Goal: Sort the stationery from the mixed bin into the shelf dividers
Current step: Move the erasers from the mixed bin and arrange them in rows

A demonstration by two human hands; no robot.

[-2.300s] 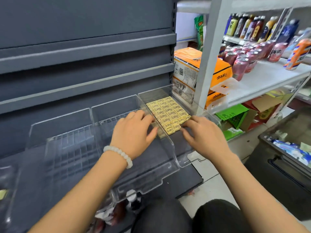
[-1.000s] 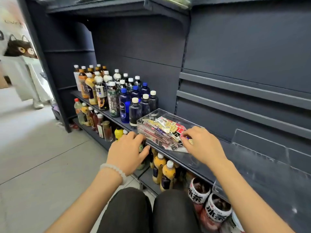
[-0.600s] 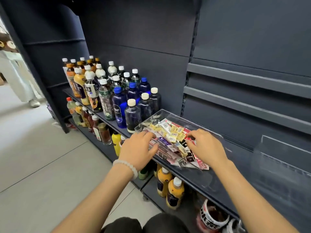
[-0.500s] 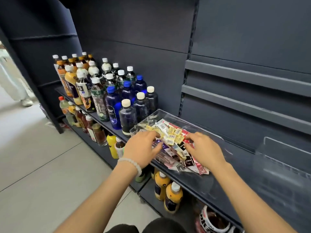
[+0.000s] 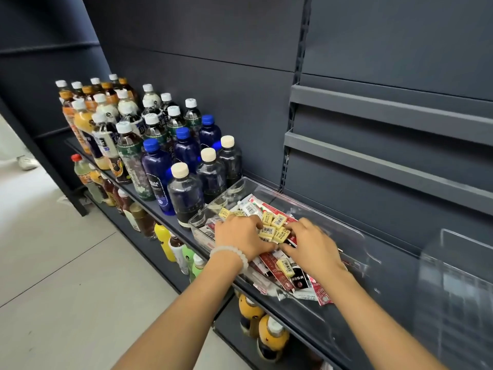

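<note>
While the clear bin (image 5: 354, 236) sits at the shelf's front edge (image 5: 170, 222), the left hand (image 5: 241, 240) and right hand (image 5: 310, 248) both look curled onto yellow erasers (image 5: 274, 228), grip kinda hidden.

Mixed bin (image 5: 354, 236) on shelf (image 5: 170, 222), just right of bottles (image 5: 184, 166). Small erasers (image 5: 274, 222) heaped on flat packets (image 5: 298, 279) in bin. Left hand (image 5: 240, 236) and right hand (image 5: 312, 247) over heap, fingers among erasers. Dividers (image 5: 458, 284) right of bin. More bottles (image 5: 269, 335) on lower shelf beneath.
</note>
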